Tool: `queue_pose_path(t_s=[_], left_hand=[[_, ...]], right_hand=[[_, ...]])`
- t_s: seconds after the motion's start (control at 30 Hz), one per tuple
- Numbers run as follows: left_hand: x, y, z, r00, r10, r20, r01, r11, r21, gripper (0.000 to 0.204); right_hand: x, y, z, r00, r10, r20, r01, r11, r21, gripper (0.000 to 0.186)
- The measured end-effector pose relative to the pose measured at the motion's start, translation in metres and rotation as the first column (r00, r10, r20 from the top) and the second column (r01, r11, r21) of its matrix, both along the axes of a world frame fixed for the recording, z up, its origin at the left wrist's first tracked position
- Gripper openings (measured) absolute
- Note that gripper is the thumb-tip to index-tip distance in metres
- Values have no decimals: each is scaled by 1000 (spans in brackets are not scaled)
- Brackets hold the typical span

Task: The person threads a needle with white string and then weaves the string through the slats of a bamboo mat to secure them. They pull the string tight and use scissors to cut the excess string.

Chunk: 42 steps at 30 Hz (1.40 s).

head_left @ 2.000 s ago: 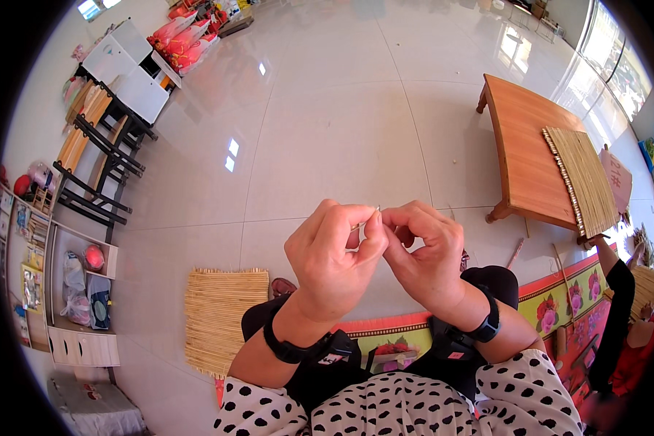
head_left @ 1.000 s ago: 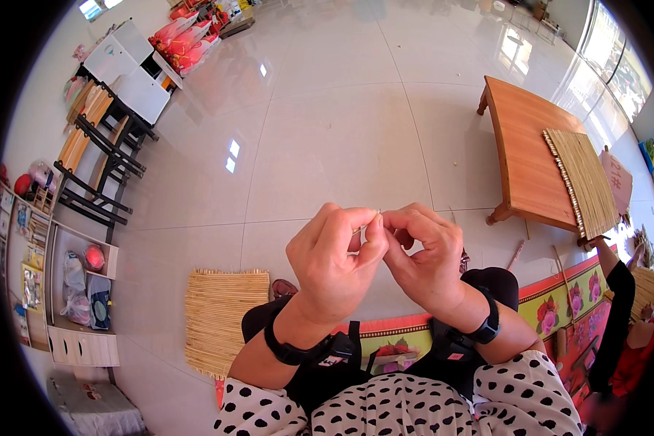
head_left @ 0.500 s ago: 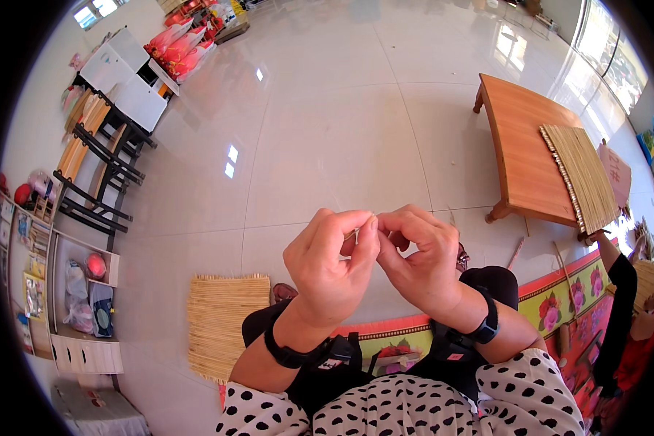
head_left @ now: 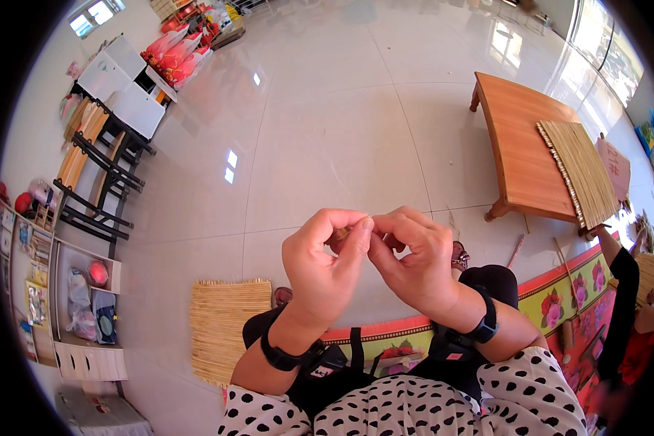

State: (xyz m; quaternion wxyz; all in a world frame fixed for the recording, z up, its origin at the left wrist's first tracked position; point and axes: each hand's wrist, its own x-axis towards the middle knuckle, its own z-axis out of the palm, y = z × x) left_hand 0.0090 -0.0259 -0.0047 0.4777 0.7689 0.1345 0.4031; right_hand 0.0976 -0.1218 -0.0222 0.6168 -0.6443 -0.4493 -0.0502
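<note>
The left hand (head_left: pixel 325 261) is pinched closed, thumb against forefinger, with a small tan piece (head_left: pixel 344 233) showing inside its curled fingers, high in front of the lap; most of it is hidden. The right hand (head_left: pixel 418 258) is pinched closed too, its fingertips touching the left's, but whether it also has hold of the piece I cannot tell. Two seconds ago a pale tip poked up between the fingertips; now it is out of sight, the left thumb stands straighter, and both hands sit slightly lower in the view, which has itself shifted a little. Counted around them: two wristbands (head_left: pixel 490 320), one on each wrist; one straw mat (head_left: pixel 229 330) on the floor at left; one wooden table (head_left: pixel 519 145) bearing a second mat (head_left: pixel 580 171); one flowered cloth (head_left: pixel 559 301); one co-worker's dark sleeve (head_left: pixel 621 305) at right.
</note>
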Motion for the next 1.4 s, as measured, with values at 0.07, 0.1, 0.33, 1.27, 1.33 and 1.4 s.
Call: queue_pose_path(t_s=[0.07,0.1,0.33,1.27,1.33,1.4], left_hand=[[-1,0,1,1000,-15,-24,14,998,-54,6],[-1,0,2,999,-23,-23,21,997,-75,6],[-3,5,2,996,-88,-11,82,962,-261,6],[-11,17,6,853,-513,-98,352,704,-616,11],[-11,17,6,850,-519,-91,360,697,-620,11],[-12,17,8,868,-494,-47,361,693,-623,13]], right_hand=[[-1,0,-1,1000,-4,-3,4,1000,-4,11],[-1,1,-3,1000,-6,4,6,1000,7,11],[4,-2,4,997,70,-31,-70,998,-6,11],[18,-6,11,984,170,-48,-173,983,-63,6],[18,-6,7,979,174,-103,-181,982,-59,5],[17,-7,5,959,185,-213,-201,978,-53,5]])
